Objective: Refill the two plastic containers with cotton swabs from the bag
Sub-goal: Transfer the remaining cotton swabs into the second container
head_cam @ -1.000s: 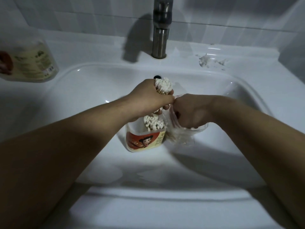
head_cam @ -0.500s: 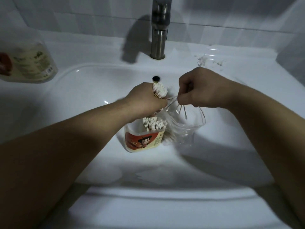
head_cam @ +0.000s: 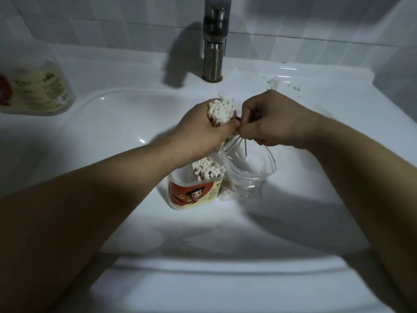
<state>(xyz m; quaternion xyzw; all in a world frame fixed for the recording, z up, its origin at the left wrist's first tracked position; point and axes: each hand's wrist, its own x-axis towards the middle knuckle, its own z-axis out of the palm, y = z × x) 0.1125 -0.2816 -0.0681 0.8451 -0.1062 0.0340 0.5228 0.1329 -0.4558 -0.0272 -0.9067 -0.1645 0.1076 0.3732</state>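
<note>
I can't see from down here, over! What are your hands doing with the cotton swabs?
Left hand grips a swab bundle. Right hand pinches a few swabs over the bag. Labelled container in sink holds swabs. Nothing blocking.

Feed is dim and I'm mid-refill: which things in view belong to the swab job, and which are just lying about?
Job:
left hand gripping a swab bundle
right hand pinching loose swabs
labelled container in the sink
clear bag
tub at far left, probably the second container

Lying about:
faucet
white scraps to its right
</note>
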